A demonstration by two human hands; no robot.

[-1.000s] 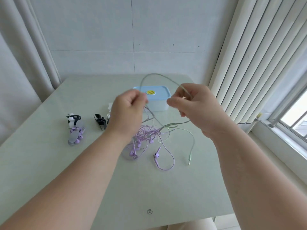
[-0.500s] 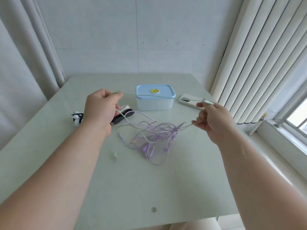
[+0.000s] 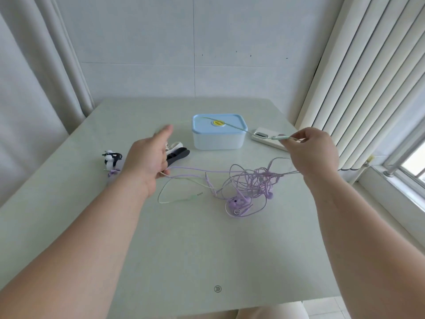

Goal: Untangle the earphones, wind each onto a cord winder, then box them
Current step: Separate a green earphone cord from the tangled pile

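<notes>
We found the right hand [image 3: 312, 153] pinching the thin green earphone cord [image 3: 232, 126] between thumb and forefinger, just beside its inline remote. The cord crossed the lid of the rounded blue plastic box [image 3: 218, 139]. The left hand [image 3: 147, 160] had its index finger straight and the other fingers curled over a pale stretch of that cord (contact partly hidden). The purple earphone tangle [image 3: 253, 180], loose and looped, lay between the hands on the glossy pale-green table [image 3: 207, 249]. Flat cord winders [image 3: 178, 155] lay left of the box. A tiled wall [image 3: 195, 42], a curtain [image 3: 34, 77] and vertical blinds [image 3: 368, 77] bounded the table.
</notes>
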